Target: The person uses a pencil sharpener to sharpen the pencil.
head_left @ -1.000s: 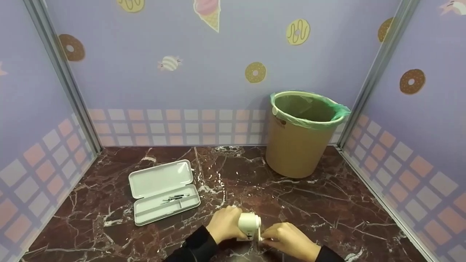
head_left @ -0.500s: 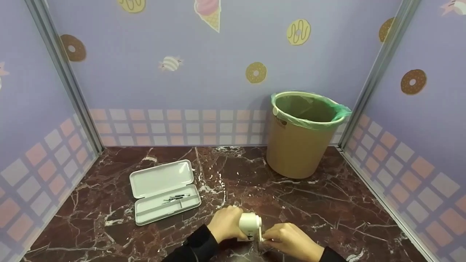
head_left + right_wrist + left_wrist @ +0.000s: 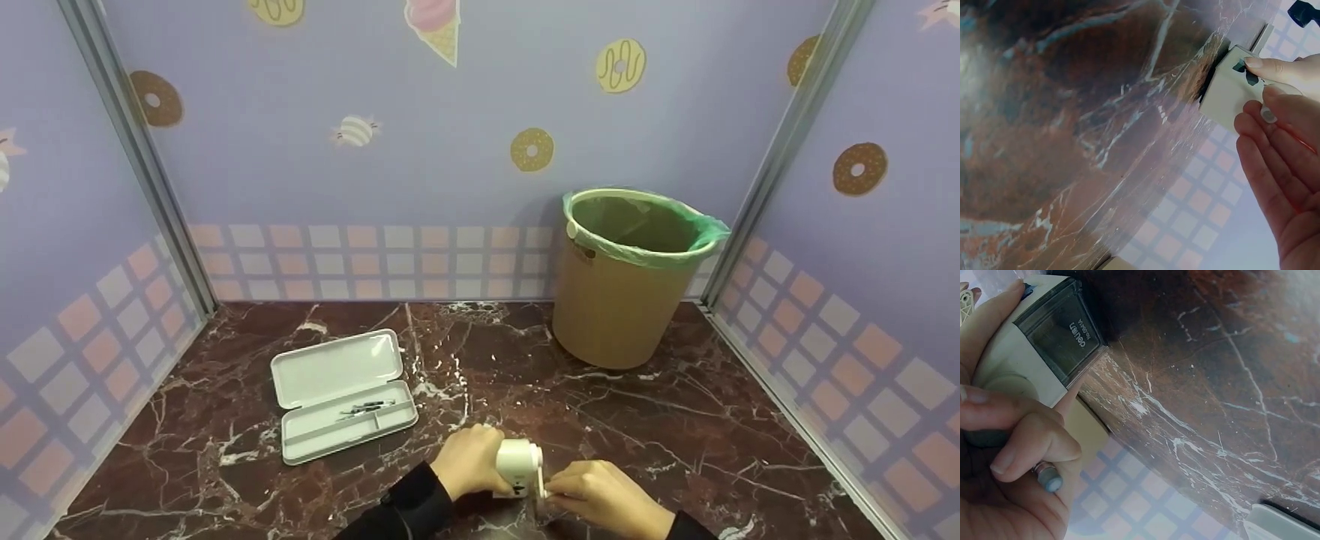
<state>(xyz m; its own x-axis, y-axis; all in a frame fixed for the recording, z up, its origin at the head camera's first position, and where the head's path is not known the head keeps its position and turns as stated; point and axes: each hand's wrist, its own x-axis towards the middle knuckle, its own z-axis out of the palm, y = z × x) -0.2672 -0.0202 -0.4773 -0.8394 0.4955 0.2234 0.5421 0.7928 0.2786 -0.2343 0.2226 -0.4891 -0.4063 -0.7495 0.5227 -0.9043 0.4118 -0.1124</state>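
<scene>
A white crank pencil sharpener (image 3: 517, 459) stands on the dark marbled table, near the front. My left hand (image 3: 470, 459) grips its body from the left. In the left wrist view the sharpener's dark see-through shavings drawer (image 3: 1064, 332) faces the camera. The eraser end of a pencil (image 3: 1050, 479) pokes out beneath the curled fingers of that hand; the rest of the pencil is hidden. On the other side, my right hand (image 3: 604, 495) pinches the small knob (image 3: 1268, 114) of the crank between thumb and fingers.
Left of the hands lies an open white pencil case (image 3: 337, 371) with a few thin dark items (image 3: 367, 409) inside. A tan bin (image 3: 615, 315) with a green liner stands at the back right. Small white bits (image 3: 457, 367) are scattered mid-table. Patterned walls enclose three sides.
The head view has shifted slightly, so everything sits a little further right. Both hands keep their hold on the sharpener and crank, with hardly any visible movement.
</scene>
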